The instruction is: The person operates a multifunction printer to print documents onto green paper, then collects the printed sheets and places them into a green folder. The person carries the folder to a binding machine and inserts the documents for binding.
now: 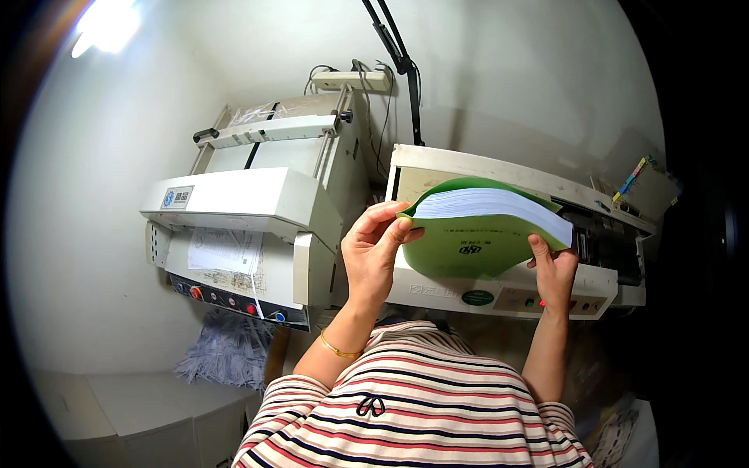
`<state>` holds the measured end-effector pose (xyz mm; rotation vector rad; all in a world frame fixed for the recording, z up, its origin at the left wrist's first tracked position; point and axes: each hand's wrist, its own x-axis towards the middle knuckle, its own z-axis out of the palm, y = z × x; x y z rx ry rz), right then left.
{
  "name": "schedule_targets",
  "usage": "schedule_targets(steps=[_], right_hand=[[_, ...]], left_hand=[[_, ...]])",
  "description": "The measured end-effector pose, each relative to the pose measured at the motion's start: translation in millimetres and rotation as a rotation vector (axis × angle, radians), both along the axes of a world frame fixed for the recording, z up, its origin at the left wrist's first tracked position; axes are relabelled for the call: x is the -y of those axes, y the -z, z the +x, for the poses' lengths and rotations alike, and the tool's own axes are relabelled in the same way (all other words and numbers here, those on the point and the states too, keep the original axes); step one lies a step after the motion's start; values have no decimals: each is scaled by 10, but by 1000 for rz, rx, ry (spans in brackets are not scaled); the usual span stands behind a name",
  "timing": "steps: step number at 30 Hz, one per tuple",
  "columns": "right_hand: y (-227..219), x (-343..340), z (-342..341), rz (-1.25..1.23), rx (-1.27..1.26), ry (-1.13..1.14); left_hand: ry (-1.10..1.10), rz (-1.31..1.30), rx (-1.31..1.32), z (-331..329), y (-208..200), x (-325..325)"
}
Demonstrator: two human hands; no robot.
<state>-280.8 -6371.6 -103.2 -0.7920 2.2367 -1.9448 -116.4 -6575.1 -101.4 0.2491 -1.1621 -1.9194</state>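
Observation:
A thick paperbound book (452, 246) with a green cover is held up in front of me, its white page edges (491, 204) facing upward. The block of pages bows in a slight curve, and the rear cover stands a little away from it. My left hand (370, 253) pinches the left corner of the front cover between thumb and fingers. At the other end, my right hand (555, 274) grips the book, thumb on the front cover; its other fingers are partly hidden behind it.
Behind the book stands a long white machine (425, 288) with buttons along its front. Left of it is a white paper cutter (234, 195) with printed sheets (226, 249) on its bed. Paper strips (226, 351) heap below. A black jointed arm (412, 93) and power strip (351, 80) are at the wall.

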Motion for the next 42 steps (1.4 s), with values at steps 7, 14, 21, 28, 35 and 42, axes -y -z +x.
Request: schedule_targets(steps=[7, 14, 21, 28, 35, 42], right_hand=[[-3, -13, 4, -30, -19, -28], [-39, -10, 41, -56, -40, -58], [-46, -17, 57, -58, -58, -66], [-10, -54, 52, -46, -46, -61], [17, -99, 51, -33, -30, -59], [19, -74, 75, -58, -51, -34]], left_hand=[[64, 83, -28, 27, -2, 20], [101, 247, -142, -32, 52, -61], [117, 257, -162, -68, -4, -58], [115, 241, -182, -79, 15, -77], [135, 245, -239, -47, 34, -66], [144, 315, -224, -40, 79, -52]])
